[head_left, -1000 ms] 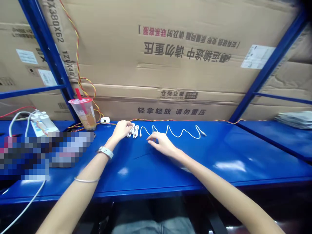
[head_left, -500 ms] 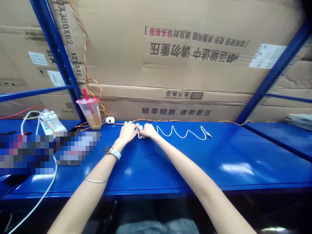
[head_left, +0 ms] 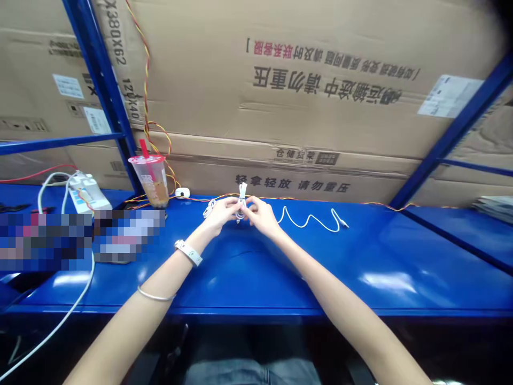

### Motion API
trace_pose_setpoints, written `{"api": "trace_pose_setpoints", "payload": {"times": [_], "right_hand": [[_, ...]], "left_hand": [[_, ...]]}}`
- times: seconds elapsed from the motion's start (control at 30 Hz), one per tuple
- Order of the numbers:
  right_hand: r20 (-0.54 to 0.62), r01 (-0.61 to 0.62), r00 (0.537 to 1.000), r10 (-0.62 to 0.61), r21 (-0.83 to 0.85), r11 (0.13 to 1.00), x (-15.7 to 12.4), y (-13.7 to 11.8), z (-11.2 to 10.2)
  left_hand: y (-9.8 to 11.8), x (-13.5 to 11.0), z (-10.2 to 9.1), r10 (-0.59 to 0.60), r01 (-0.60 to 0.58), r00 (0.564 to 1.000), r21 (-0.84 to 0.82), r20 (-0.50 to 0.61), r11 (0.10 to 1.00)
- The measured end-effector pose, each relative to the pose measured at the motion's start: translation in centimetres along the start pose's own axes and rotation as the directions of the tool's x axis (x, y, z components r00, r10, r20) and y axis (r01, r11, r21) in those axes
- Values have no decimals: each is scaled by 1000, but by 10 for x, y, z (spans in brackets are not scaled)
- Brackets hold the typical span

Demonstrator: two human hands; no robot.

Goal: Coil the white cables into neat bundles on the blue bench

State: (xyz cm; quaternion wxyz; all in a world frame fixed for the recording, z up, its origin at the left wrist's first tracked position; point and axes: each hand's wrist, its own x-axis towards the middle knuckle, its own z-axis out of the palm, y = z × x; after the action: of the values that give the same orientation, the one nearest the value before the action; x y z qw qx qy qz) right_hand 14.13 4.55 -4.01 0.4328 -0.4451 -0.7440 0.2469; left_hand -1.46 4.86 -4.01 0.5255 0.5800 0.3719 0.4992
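A thin white cable (head_left: 308, 219) lies in wavy loops on the blue table (head_left: 360, 251), its plug end at the right. Its left part is gathered into a small bundle (head_left: 241, 199) lifted just above the table. My left hand (head_left: 222, 213) and my right hand (head_left: 260, 213) meet around that bundle, fingers pinched on the folded strands. A loop of the bundle sticks up between the two hands. A watch and a thin bracelet are on my left forearm.
A plastic cup (head_left: 152, 179) with a red straw stands at the back left. Beside it run twisted red-yellow wires (head_left: 148, 80) and a white power strip (head_left: 86, 193). Big cardboard boxes (head_left: 304, 107) and blue rack posts (head_left: 104, 91) close the back. A paper stack (head_left: 495, 206) lies far right.
My right hand moved left to join my left hand at the coiled end. Both then lifted the gathered cable off the table, and less of the wavy length now lies flat.
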Motion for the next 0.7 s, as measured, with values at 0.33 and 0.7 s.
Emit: {"api": "trace_pose_setpoints", "payload": {"times": [0.33,0.7], "right_hand": [[-188,32,981,-48,-83,996,0,-12,-11],[-167,40,985,-43,-22,999,4,-7,-15]], "left_hand": [[0,0,3,307,-266,950,389,-48,882],[1,-2,8,198,-184,979,196,-53,963]]}}
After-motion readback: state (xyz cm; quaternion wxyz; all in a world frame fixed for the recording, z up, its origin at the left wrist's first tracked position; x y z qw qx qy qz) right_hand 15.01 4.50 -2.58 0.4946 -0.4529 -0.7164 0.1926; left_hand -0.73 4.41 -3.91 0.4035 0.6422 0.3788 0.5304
